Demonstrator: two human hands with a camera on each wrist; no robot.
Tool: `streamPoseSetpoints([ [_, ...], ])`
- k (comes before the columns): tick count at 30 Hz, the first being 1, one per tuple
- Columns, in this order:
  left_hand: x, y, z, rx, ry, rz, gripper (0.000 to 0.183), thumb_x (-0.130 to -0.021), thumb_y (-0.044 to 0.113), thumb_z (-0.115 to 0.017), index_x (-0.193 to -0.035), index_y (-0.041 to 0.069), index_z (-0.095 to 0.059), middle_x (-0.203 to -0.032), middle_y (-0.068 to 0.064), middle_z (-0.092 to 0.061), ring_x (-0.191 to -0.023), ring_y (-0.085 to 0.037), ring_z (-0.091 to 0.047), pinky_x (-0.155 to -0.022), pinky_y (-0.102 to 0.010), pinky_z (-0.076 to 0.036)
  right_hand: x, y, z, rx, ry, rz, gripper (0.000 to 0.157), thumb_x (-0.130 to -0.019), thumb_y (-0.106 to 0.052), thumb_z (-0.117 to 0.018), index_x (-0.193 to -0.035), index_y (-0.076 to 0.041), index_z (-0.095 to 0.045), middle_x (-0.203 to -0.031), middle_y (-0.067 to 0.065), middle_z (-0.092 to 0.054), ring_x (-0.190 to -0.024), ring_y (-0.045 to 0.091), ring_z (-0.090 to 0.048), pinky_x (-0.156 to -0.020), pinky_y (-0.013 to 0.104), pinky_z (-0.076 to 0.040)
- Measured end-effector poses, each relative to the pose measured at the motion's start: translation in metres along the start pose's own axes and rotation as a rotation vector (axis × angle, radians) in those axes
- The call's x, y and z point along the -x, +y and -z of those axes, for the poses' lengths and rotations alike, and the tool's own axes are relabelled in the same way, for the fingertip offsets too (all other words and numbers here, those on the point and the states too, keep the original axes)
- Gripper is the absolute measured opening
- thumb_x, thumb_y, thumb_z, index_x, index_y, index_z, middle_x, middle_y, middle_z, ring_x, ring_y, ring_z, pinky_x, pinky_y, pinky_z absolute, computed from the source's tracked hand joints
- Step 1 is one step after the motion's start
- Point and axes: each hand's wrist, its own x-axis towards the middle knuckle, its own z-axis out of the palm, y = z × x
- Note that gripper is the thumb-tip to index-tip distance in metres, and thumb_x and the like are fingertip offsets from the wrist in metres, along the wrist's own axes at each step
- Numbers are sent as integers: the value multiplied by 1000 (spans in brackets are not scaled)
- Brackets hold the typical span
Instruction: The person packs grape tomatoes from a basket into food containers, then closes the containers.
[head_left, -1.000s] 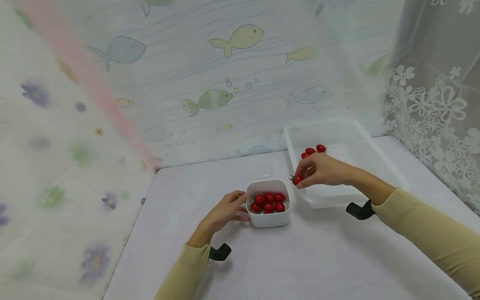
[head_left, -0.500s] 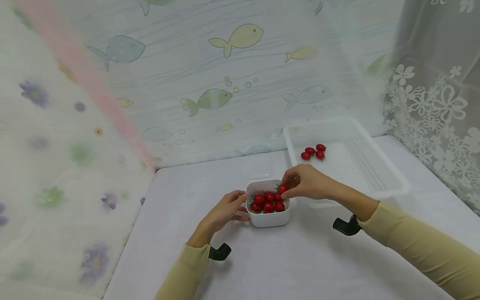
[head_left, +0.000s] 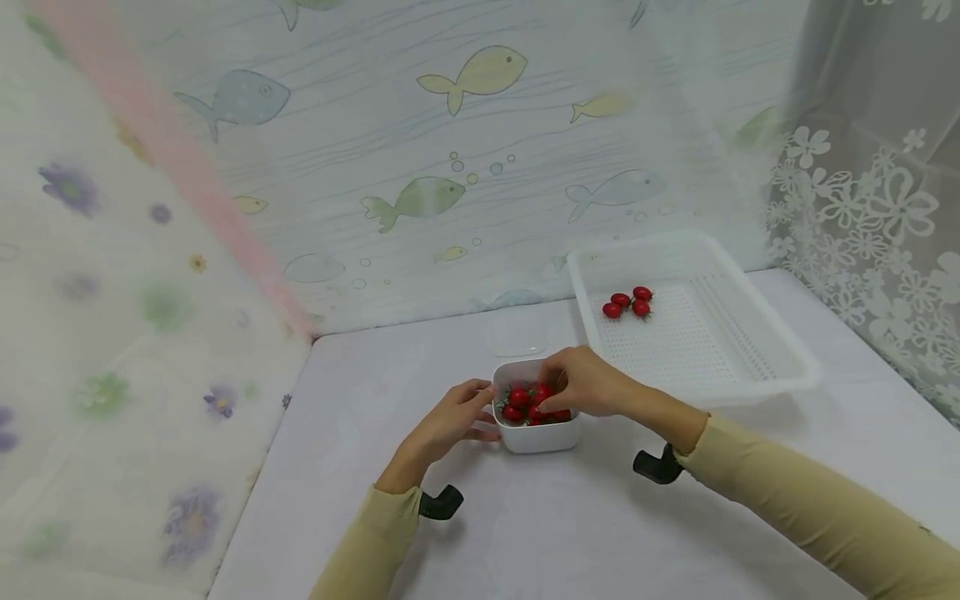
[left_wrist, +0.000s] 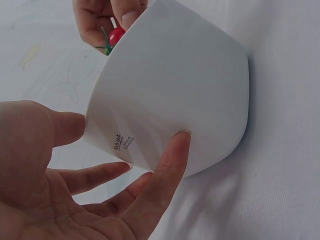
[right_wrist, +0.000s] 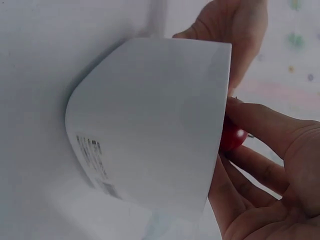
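A small white box (head_left: 542, 439) with rounded corners stands on the white cloth and holds several red cherry tomatoes (head_left: 517, 397). My left hand (head_left: 450, 422) is at the box's left side, its extended fingertips touching the outer wall and its thumb at the rim. Reaching over the right rim, my right hand (head_left: 587, 383) pinches a cherry tomato (right_wrist: 232, 136) between thumb and fingers, just inside the box opening. In the head view the fingers cover most of that tomato. Its red skin and green stem show past the rim in the left wrist view.
Back right of the box is a larger white perforated tray (head_left: 776, 333), with several cherry tomatoes (head_left: 620, 301) near its left wall. A clear flat lid (head_left: 517, 335) lies behind the box. Fish-patterned sheeting (head_left: 465, 250) rises along the table's back edge.
My right hand has carried a cherry tomato from the tray's left edge leftward and down into the box. The left hand and the box have stayed in place.
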Motion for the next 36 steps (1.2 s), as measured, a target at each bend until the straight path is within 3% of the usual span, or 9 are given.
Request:
streamPoseSetpoints([
  [13, 1, 0, -1, 10, 2, 8, 48, -110, 32, -50, -145, -1, -47, -137, -23, -54, -106, -28, -64, -82, -40, -64, -19, -3, -25, 64, -58, 28, 21, -84, -6, -83, -102, -2, -73, -85, -1, -71, -79, 12, -61, -70, 24, -57],
  [24, 2, 1, -1, 16, 9, -1, 46, -110, 31, -50, -143, 0, -49, -138, -21, -53, -108, -30, -64, -83, -41, -64, -31, -4, -39, 255, -26, 20, 15, -81, -15, -88, -78, -10, -74, -65, -9, -63, -66, 8, -55, -66, 27, -49],
  [30, 2, 1, -1, 6, 13, 2, 47, -109, 33, -50, -143, 0, -49, -139, -21, -53, -108, -29, -64, -83, -41, -64, -31, -5, -43, 253, -17, -5, 20, -81, -11, -88, -74, -9, -70, -65, -6, -61, -66, 10, -54, -58, 22, -50],
  [36, 1, 0, -1, 4, 19, 12, 48, -109, 34, -50, -144, 0, -49, -137, -21, -55, -106, -28, -65, -82, -41, -64, -31, -7, -42, 241, -33, -35, 15, -83, -10, -87, -80, -7, -72, -69, -5, -65, -70, 12, -57, -62, 23, -54],
])
